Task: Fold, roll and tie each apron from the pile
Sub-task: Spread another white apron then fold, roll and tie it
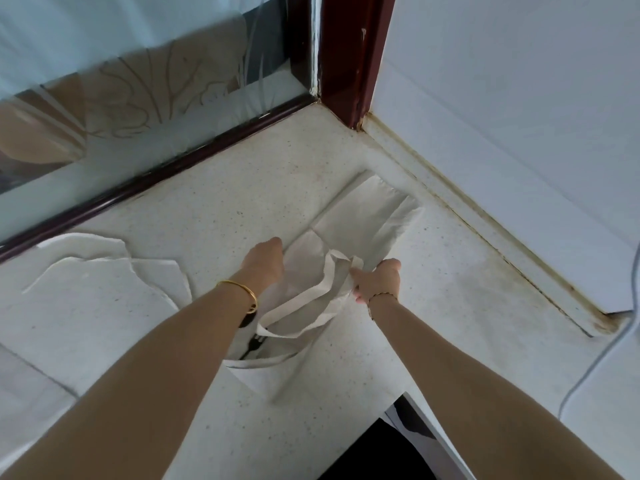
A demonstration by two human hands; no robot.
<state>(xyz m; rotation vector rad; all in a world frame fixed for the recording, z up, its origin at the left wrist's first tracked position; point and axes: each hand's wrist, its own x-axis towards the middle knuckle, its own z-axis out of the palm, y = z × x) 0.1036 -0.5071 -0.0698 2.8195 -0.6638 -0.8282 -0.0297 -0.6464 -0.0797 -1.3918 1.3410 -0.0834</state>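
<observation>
Folding step, by the look of it, with rolling and tying not yet begun; next move probably calls for tucking the loose strap inward and squaring the long strip before rolling from one end. Near end of the white cloth apron, fork print showing, draped by the counter edge. Left hand on the apron's left edge, fingers hidden, grasp impossible to tell. Right hand clenched on the apron's white fabric strap. Beyond both hands, the apron's folded far end near the maroon wooden post; left of the apron, a pile of flat white aprons on the speckled white counter.
</observation>
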